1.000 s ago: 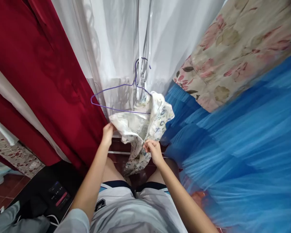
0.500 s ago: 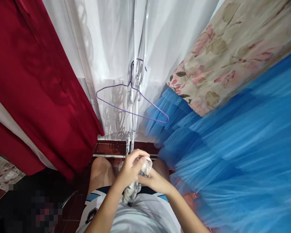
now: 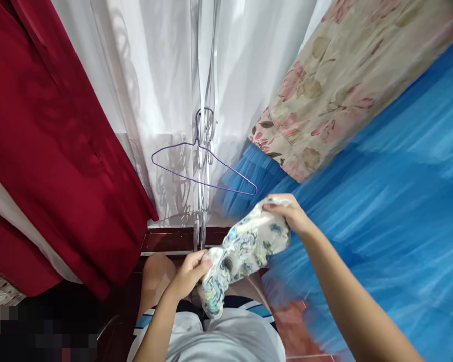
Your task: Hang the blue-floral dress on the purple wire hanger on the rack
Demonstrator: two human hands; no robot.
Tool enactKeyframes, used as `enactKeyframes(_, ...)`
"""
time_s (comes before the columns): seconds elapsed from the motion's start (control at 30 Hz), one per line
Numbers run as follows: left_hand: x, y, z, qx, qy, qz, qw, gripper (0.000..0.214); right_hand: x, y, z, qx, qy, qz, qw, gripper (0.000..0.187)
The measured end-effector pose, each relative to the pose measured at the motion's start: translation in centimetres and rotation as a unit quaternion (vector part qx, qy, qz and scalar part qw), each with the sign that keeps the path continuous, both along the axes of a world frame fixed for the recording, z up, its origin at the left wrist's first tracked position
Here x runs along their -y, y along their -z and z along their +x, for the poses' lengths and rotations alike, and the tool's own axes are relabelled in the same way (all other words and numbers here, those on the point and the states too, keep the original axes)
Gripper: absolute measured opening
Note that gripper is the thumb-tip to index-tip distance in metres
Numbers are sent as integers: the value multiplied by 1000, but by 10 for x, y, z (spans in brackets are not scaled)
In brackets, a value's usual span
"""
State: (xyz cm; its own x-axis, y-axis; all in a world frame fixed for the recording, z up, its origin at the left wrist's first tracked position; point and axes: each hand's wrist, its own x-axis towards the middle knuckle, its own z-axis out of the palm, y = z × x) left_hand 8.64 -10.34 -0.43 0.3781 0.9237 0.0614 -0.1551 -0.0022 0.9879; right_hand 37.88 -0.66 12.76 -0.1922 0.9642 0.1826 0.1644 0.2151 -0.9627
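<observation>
A crumpled white patterned cloth (image 3: 249, 241) with blue, green and yellow swirls stretches between my two hands above my lap. My left hand (image 3: 192, 274) pinches its lower left end, thumb on top. At its upper right end, my right hand (image 3: 289, 211) has the edge gripped between thumb and fingers. The cloth narrows into a gather between the two ends, and its exact kind is unclear. Just beyond it a purple wire hanger (image 3: 206, 171) hangs bare, its hook around one of the white straps (image 3: 201, 65).
Red curtains (image 3: 79, 151) stand to the left, with white curtain fabric (image 3: 154, 65) behind the hanger. On the right hang a floral cloth (image 3: 324, 100) and blue layered tulle (image 3: 362, 211). A dark object, partly blurred out, lies at the lower left. Reddish tiles (image 3: 294, 327) show below.
My hands have drawn apart, the right one moving up and to the right. The cloth, bunched between them before, is now spread out.
</observation>
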Motion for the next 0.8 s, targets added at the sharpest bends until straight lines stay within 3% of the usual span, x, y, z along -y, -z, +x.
enactKeyframes(0.1,-4,-36,-13,20,-37,32,999,25,-54,-24,-14,-96,55,29,993,23)
enactKeyframes(0.2,-10,-72,-31,-14,-104,77,992,24,-91,-41,-46,-128,15,6,992,28)
enactKeyframes(0.27,-15,-88,-51,-43,-138,103,984,22,-99,-48,-67,-117,-36,-13,992,33)
enactKeyframes(0.37,-34,-99,-94,-113,-173,159,965,14,-96,-53,-82,-101,-107,-12,989,35)
enactKeyframes(0.43,-56,-99,-129,-205,-195,221,934,13,-90,-56,-81,-96,-124,-7,988,35)
enactKeyframes(0.53,-104,-98,-179,-406,-172,303,845,17,-82,-61,-74,-72,-122,-22,990,40)
enactKeyframes(0.6,-140,-102,-205,-473,-164,329,800,17,-78,-63,-73,-52,-128,-20,990,37)
enactKeyframes(0.7,-190,-125,-225,-485,-215,345,774,22,-69,-65,-80,-39,-142,5,989,23)
enactKeyframes(0.8,-223,-159,-220,-452,-267,379,762,27,-60,-68,-85,-43,-151,10,987,23)
